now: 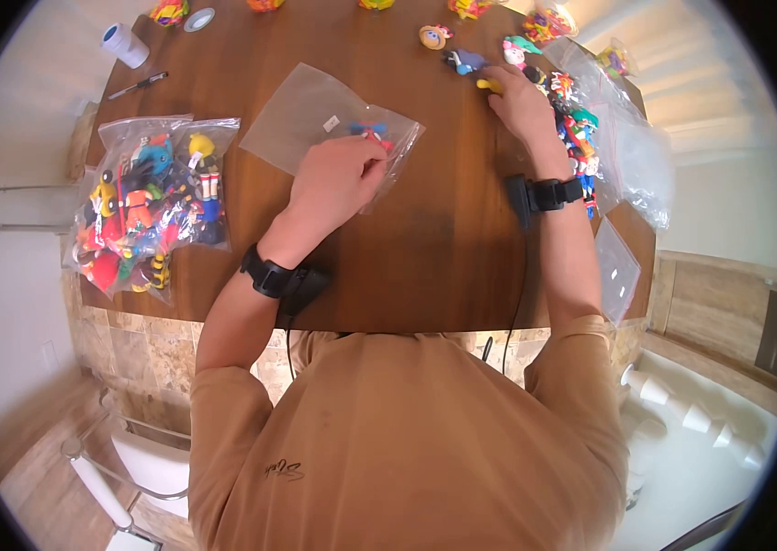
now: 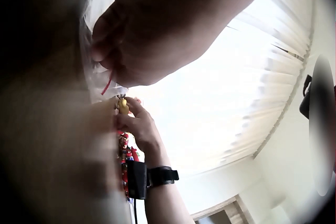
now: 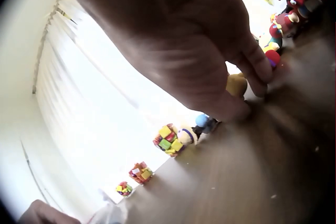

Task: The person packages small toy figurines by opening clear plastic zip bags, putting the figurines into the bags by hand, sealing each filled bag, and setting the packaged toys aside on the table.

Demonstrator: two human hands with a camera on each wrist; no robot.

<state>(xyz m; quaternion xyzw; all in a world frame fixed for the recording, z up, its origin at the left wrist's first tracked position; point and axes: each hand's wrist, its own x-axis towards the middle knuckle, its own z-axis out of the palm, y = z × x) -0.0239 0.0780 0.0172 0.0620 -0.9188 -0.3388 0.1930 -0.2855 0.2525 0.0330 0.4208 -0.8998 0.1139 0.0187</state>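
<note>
My left hand (image 1: 338,174) pinches the edge of a clear zip bag (image 1: 292,110) lying flat mid-table. A small blue and red figurine (image 1: 368,129) shows through the bag beyond the fingers. In the left wrist view, a red strip (image 2: 107,85) of the bag pokes out by the curled fingers. At the right, my right hand (image 1: 524,108) pinches a small yellow figurine (image 1: 489,85) near the tabletop, mostly hidden by the fingers; the right wrist view shows its yellow-brown side (image 3: 237,84) between thumb and fingers. Just beyond that hand lies a dark blue figurine (image 1: 465,61).
A row of colourful figurines (image 1: 581,129) runs down the right side, beside empty clear bags (image 1: 627,156). Two filled bags of figurines (image 1: 140,211) lie at the left. A pen (image 1: 139,85), a white cup (image 1: 125,46) and several candy bundles (image 1: 549,23) stand farther back.
</note>
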